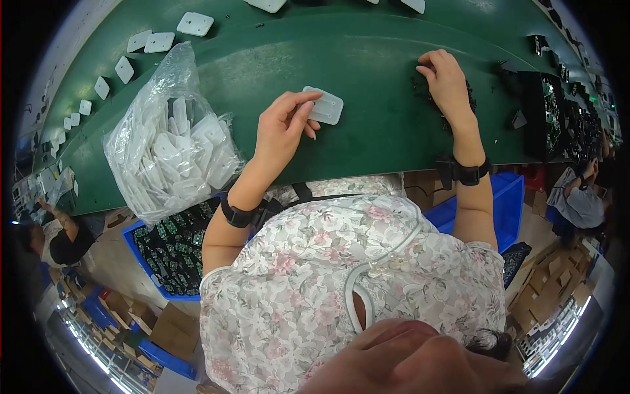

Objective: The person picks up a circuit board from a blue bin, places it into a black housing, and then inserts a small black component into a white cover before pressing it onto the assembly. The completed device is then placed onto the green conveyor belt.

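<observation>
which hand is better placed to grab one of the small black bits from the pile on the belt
Right. The right hand already rests on the pile of small black parts; the left hand is busy at the white plastic plate.

A long green conveyor belt (367,59) fills the workspace, with blue plastic crates (508,197) and brown cardboard boxes (551,289) on the floor below it.

Green belt (367,59): plates (195,23), bag (172,148).

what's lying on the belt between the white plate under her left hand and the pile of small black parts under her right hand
Nothing: the head view shows only bare green belt between the white plate and the black parts.
</observation>
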Action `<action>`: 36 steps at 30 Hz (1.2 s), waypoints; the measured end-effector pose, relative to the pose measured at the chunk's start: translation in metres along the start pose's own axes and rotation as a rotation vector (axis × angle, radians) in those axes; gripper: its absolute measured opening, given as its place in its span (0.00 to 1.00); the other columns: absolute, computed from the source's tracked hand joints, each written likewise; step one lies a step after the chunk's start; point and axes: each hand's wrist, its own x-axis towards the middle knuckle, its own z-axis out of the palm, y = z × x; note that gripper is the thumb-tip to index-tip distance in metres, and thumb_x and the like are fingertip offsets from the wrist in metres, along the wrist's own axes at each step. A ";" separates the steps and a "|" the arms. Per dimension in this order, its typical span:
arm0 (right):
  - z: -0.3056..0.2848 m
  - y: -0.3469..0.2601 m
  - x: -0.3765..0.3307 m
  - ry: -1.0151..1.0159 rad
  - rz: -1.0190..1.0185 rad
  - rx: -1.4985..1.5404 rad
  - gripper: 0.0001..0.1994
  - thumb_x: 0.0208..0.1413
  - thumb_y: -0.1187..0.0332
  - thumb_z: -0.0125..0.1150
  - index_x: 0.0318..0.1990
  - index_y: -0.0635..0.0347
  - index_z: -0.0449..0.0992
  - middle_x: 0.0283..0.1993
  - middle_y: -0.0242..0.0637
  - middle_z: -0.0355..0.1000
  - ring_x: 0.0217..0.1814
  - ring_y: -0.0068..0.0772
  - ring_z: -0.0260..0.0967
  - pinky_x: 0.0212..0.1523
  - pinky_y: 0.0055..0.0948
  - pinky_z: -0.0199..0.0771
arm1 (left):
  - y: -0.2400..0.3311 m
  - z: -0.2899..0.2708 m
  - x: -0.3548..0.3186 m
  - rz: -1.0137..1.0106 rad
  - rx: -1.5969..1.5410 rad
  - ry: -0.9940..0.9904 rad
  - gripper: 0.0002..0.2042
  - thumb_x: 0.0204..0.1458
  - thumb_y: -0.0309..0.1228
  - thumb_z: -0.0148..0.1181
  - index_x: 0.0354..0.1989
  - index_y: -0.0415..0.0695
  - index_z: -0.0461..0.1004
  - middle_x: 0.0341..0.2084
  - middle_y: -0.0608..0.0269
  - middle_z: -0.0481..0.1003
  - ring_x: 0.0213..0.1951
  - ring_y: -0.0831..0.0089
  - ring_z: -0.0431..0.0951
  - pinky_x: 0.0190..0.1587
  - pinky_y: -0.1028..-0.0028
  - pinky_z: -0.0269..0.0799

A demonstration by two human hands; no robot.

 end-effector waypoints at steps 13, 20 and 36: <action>-0.010 -0.003 -0.004 -0.084 -0.020 -0.008 0.06 0.49 0.74 0.60 0.34 0.62 0.71 0.33 0.38 0.66 0.37 0.42 0.66 0.39 0.34 0.68 | -0.002 0.006 0.004 0.050 0.052 0.041 0.10 0.57 0.19 0.50 0.43 0.38 0.76 0.30 0.62 0.72 0.24 0.79 0.75 0.24 0.81 0.70; -0.011 -0.012 -0.005 0.046 -0.112 -0.167 0.05 0.48 0.74 0.61 0.32 0.62 0.71 0.33 0.36 0.67 0.36 0.37 0.67 0.38 0.31 0.69 | -0.002 0.009 0.004 0.084 0.062 0.047 0.10 0.56 0.19 0.50 0.43 0.39 0.76 0.29 0.61 0.72 0.23 0.79 0.75 0.24 0.81 0.70; 0.017 -0.132 0.007 -0.279 0.238 1.272 0.09 0.55 0.78 0.60 0.42 0.66 0.71 0.39 0.32 0.71 0.40 0.19 0.69 0.43 0.18 0.70 | 0.016 0.017 0.011 0.386 0.369 0.209 0.09 0.51 0.18 0.57 0.40 0.41 0.74 0.28 0.59 0.72 0.21 0.70 0.76 0.22 0.75 0.73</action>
